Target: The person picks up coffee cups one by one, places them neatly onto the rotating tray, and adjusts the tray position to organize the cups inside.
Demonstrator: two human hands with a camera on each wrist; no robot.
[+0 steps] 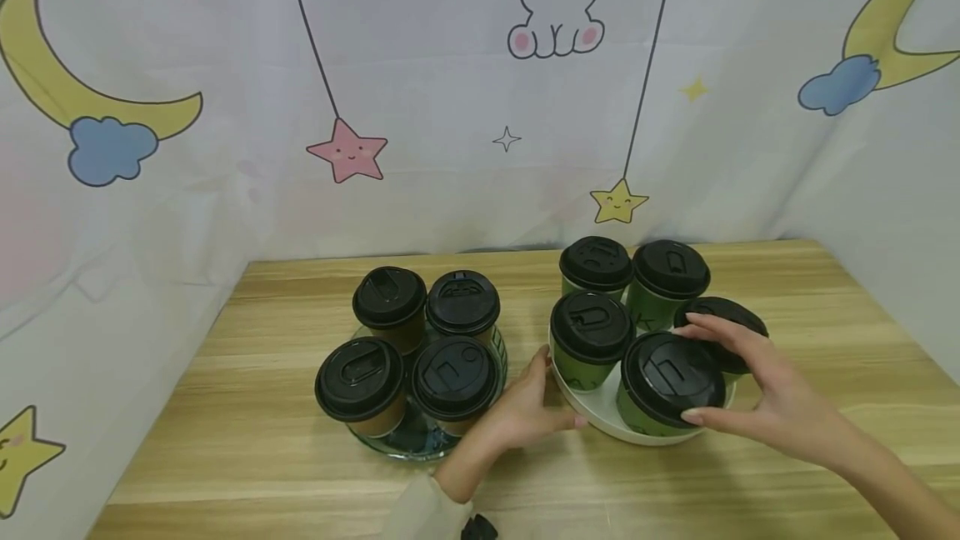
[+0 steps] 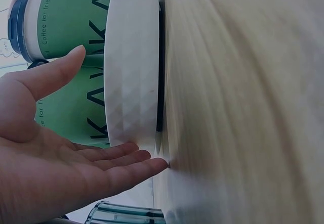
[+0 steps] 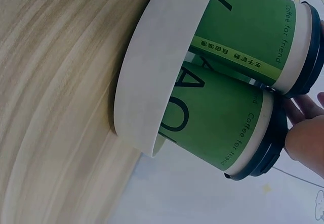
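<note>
A round white tray (image 1: 600, 417) carries several green paper coffee cups with black lids. My right hand (image 1: 783, 398) grips the front coffee cup (image 1: 671, 382) at its lid, thumb on the near side and fingers across the far edge, close to the lid of the rear-right cup (image 1: 723, 323). That front cup stands upright. My left hand (image 1: 528, 407) is at the tray's left side with fingers extended and thumb apart. In the left wrist view, its fingertips (image 2: 159, 164) lie against the lower part of the tray's faceted wall (image 2: 132, 67), near the tabletop.
Left of the white tray, a greenish glass plate (image 1: 416, 444) holds several brown paper cups with black lids, such as the front-left cup (image 1: 362, 386). Both stand on a wood-grain table (image 1: 247, 407). Behind hangs a white curtain (image 1: 450, 90) with printed stars and moons.
</note>
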